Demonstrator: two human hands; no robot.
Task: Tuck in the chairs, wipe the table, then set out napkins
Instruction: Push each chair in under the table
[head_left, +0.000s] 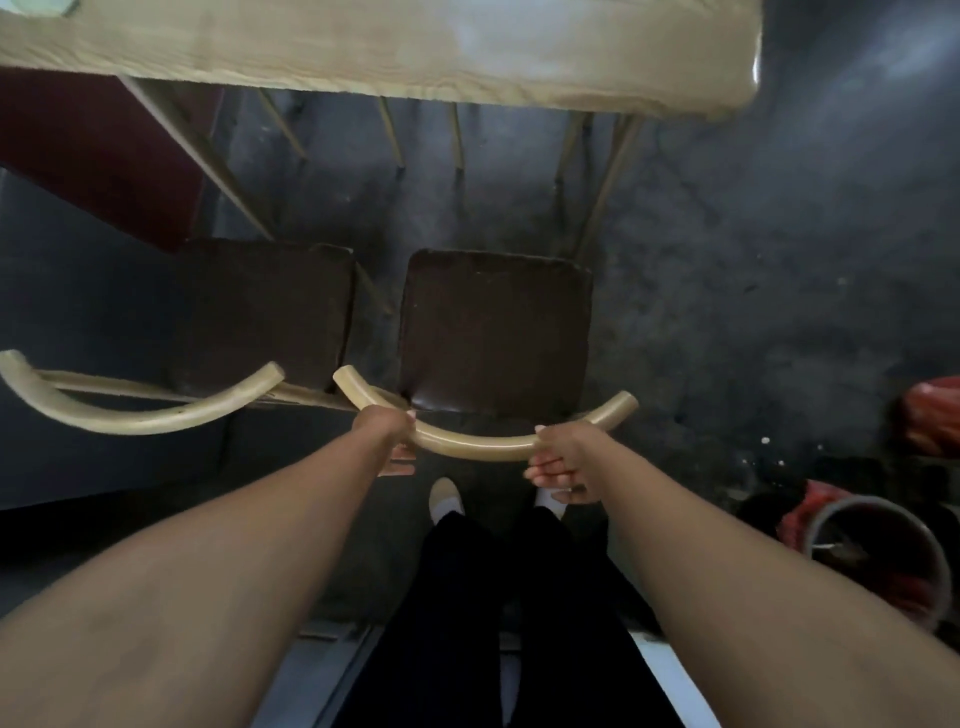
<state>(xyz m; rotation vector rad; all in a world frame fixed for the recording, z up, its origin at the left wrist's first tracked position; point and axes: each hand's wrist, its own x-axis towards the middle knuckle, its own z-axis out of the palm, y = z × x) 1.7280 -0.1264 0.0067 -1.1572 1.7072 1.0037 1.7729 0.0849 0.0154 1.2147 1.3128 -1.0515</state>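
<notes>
A chair (496, 332) with a dark brown seat and a curved pale wooden backrest stands directly below me, apart from the light wooden table (415, 47) across the top. My left hand (387, 434) grips the left part of the backrest rail. My right hand (563, 457) grips its right part. A second matching chair (260, 312) stands just to the left, its curved backrest level with the first. Both seats lie short of the table edge.
Dark concrete floor surrounds the chairs. A round metal bucket (878, 561) and red bags (930, 421) sit at the right. A dark red seat (93, 150) shows at the upper left under the table. My feet and dark trousers are behind the chair.
</notes>
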